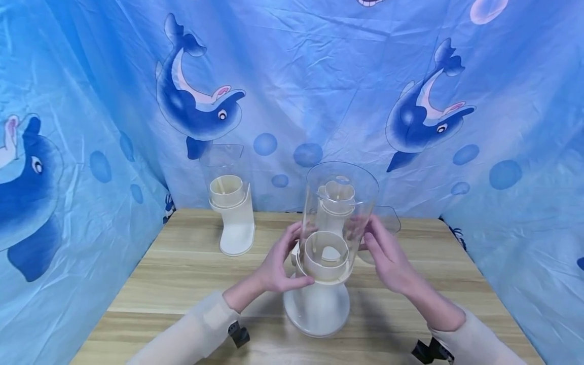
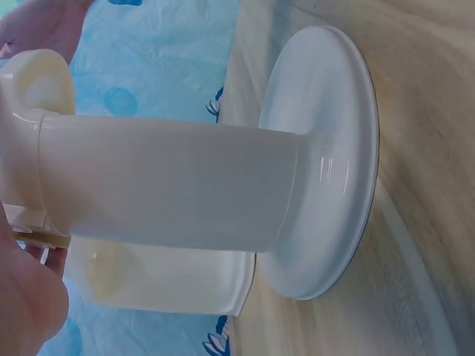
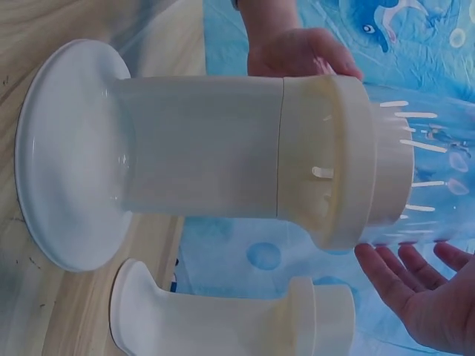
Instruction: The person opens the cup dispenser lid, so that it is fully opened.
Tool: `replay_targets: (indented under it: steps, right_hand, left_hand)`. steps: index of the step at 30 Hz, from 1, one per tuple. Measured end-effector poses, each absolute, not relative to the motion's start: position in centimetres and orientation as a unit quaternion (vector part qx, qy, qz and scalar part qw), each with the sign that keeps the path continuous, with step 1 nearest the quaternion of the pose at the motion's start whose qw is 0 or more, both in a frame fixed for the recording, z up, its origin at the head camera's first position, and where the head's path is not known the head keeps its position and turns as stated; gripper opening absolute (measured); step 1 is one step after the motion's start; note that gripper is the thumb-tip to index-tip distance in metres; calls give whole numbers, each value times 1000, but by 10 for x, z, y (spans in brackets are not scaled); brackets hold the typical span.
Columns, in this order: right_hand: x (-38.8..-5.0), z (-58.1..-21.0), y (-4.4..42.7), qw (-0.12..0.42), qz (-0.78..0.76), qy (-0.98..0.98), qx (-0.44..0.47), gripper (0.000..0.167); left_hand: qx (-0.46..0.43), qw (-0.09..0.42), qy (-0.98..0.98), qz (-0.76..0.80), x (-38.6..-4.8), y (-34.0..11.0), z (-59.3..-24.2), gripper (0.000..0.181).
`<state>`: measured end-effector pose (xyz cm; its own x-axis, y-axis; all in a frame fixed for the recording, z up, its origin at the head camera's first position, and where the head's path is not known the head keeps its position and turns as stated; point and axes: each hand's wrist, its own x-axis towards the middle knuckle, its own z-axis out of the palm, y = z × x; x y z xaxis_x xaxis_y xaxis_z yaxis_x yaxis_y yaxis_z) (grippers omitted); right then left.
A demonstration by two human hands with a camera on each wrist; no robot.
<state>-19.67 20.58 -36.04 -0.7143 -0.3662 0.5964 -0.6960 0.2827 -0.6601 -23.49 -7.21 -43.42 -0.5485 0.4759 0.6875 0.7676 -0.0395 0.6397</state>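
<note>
A white dispenser stand (image 1: 317,309) with a round base stands upright on the table. A clear cylinder (image 1: 339,177) sits upright on its cream collar (image 3: 349,163). My left hand (image 1: 280,261) grips the collar from the left, thumb across the front. On the other side, my right hand (image 1: 390,256) touches the lower part of the clear cylinder with its fingertips, the fingers fairly straight. In the left wrist view, a rounded knob (image 2: 48,81) juts from the stand's top. Some of my left fingers are hidden behind the collar.
Another white stand (image 1: 237,230) with a clear upper part is at the back left. Behind the cylinder, a further white stand (image 1: 337,197) shows through it. A clear piece (image 1: 388,219) lies behind my right hand. Blue dolphin-print cloth (image 1: 292,91) surrounds the wooden table (image 1: 150,284).
</note>
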Motion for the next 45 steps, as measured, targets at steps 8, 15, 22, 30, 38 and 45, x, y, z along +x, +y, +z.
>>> replay_targets:
  steps: [8,15,22,30,38,45]
  right_hand:
    - [-200,-361,201,184,485,-789,329,41]
    - [-197,-358,202,185,511,-776,321,38]
    - [-201,-358,198,174,502,-787,315,41]
    - [-217,-311,197,181,612,-691,339,66]
    - [-209,-255,186,159,530,-733,397,69]
    - [-198,-253,177,200,477,-766,383,79]
  left_hand:
    - [-399,162,-713,-553,-222,-66,-435,120]
    - [-417,154,-713,-541,-225,-69,-434,125]
    - [-387,164,-725,-546,-217,-64,-436,126]
    - [-350,153,-742,-551,-216,-57,-434,144]
    - [-352,147,-759,-528,-222,-56,-430,141]
    - [-352,139,-778,-502,-223,-59,-422,140]
